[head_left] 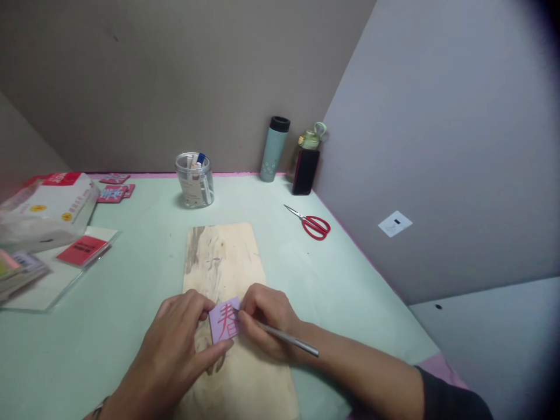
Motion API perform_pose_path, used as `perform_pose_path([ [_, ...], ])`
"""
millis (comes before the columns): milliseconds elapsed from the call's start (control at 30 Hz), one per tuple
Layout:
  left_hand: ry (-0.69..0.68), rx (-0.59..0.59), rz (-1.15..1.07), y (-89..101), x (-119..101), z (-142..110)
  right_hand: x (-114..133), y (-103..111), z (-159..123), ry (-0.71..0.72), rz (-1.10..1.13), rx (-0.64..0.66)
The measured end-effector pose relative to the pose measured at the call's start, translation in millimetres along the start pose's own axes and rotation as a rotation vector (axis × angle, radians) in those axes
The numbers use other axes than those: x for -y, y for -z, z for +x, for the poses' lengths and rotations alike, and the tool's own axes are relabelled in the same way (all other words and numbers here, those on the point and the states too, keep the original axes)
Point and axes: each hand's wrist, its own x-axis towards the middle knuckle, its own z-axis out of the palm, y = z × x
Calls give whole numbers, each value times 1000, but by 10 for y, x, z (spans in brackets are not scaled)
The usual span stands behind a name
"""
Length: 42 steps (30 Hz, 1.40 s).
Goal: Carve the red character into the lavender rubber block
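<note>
A small purple square (214, 326) with a red Chinese character on it sits over the wooden board (245, 256). The fingers and thumb of my left hand (179, 338) grip it by its left and lower edges. In my right hand (271, 312) is a slim silver craft knife (293, 340), held like a pen. Its tip is at the right side of the character; my fingers partly hide the blade and that edge of the square.
Red-handled scissors (315, 226) lie right of the board. Behind stand a clear jar of pens (195, 184), a blue-green tumbler (274, 151), a phone (305, 172) and a green-capped bottle (310, 139). At left are a plastic bag (56, 207), pink squares (112, 193) and a red packet (83, 251).
</note>
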Motion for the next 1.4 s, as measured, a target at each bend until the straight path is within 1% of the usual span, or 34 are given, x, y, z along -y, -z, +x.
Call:
perform_pose_path([
  [100,-4,-6,-2,-9,19,6,15,13,15,1,-3,27],
  [300,-8,-17,-5,-20,16,-7,19,7,26,19,-63,36],
  [467,-20,-35,-15,-7,-14,-7,-14,-41,11,134,-170,21],
  [600,-19,-36,-11,14,-27,0,-42,-76,0,221,-296,14],
  [700,-21,-30,-8,12,-17,1,-63,-74,-1,207,-360,-18],
  [800,-4,-25,4,-2,0,-1,-72,-48,2,173,-319,-54],
  [933,-13,-7,18,-4,7,-1,-53,-5,10,144,-132,6],
  [1000,-26,1,15,4,6,-3,-38,11,16,114,-85,33],
  [1200,-26,-15,23,-15,21,-23,-32,27,24,84,-82,75],
  [1333,-41,-30,15,-28,29,-17,-45,8,14,106,-123,80],
  [1400,-41,-18,17,-17,25,-9,-49,-9,12,137,-165,73],
])
